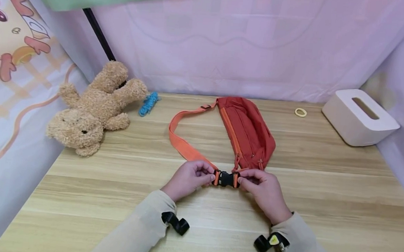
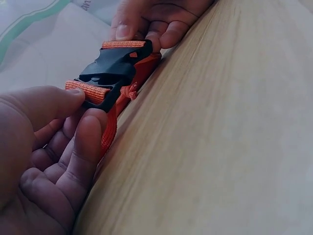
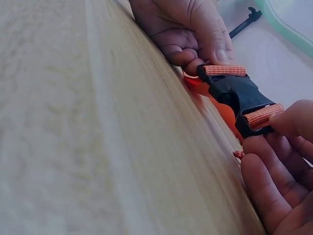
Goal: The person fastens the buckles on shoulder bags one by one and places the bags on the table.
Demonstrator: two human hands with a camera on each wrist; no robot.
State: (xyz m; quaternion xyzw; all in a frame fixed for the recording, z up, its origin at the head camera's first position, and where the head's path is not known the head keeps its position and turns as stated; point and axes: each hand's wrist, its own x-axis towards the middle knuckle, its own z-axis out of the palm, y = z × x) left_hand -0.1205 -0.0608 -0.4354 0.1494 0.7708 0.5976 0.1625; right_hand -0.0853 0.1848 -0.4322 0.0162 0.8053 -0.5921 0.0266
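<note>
A red waist bag (image 1: 247, 130) lies on the wooden table, its orange strap (image 1: 178, 138) looping out to the left. At the bag's near end is a black side-release buckle (image 1: 225, 178), its two halves joined, with orange webbing threaded through both ends. My left hand (image 1: 191, 177) pinches the buckle's left end between thumb and fingers; the left wrist view shows the thumb on the webbing. The right end is pinched by my right hand (image 1: 265, 189), thumb on top, as the right wrist view shows of the buckle (image 3: 237, 95).
To the left a tan teddy bear (image 1: 92, 109) lies on its back beside a bundle of blue cord (image 1: 149, 104). A pale yellow ring (image 1: 300, 112) and a white tissue box (image 1: 355, 123) are at the back right. Printed curtains hang around the table (image 1: 79, 195).
</note>
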